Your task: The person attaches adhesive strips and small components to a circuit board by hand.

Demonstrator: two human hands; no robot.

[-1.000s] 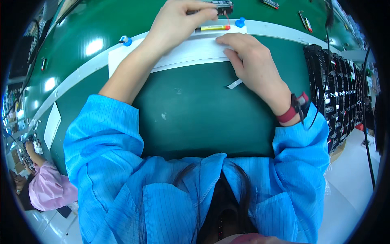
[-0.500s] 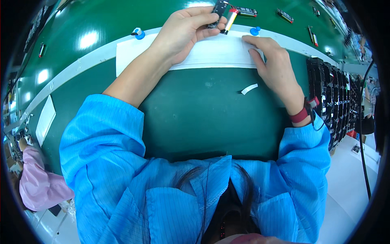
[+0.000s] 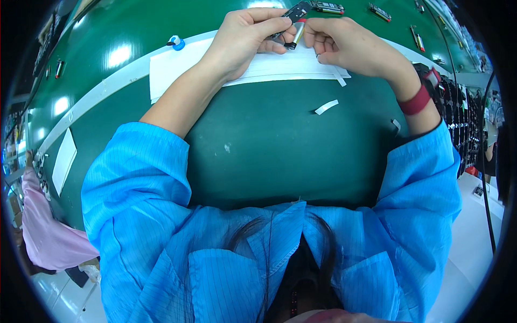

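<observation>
My left hand [image 3: 242, 40] is closed on a black circuit board [image 3: 298, 11], gripped between thumb and fingers above a white paper sheet [image 3: 180, 64]. A small silver battery cell [image 3: 299, 33] with a red end and a black end rests at its fingertips, beside the board. Close to the cell, my right hand [image 3: 355, 46] has its fingers curled and pinched together. A narrow white strip [image 3: 340, 78] trails from below the right thumb past the sheet's lower edge. Its upper end is hidden by the hand.
A curved white strip [image 3: 326, 107] lies on the green mat. More boards with batteries [image 3: 379, 12] lie beyond the white border. A blue-capped item [image 3: 176, 43] stands left, black trays [image 3: 467, 118] are stacked right, and a co-worker's pink sleeve [image 3: 46, 226] is at far left.
My right hand has moved up and left from the sheet's right side to beside the battery cell, its fingers now curled. The white strip now trails below it. The board has tilted rightward.
</observation>
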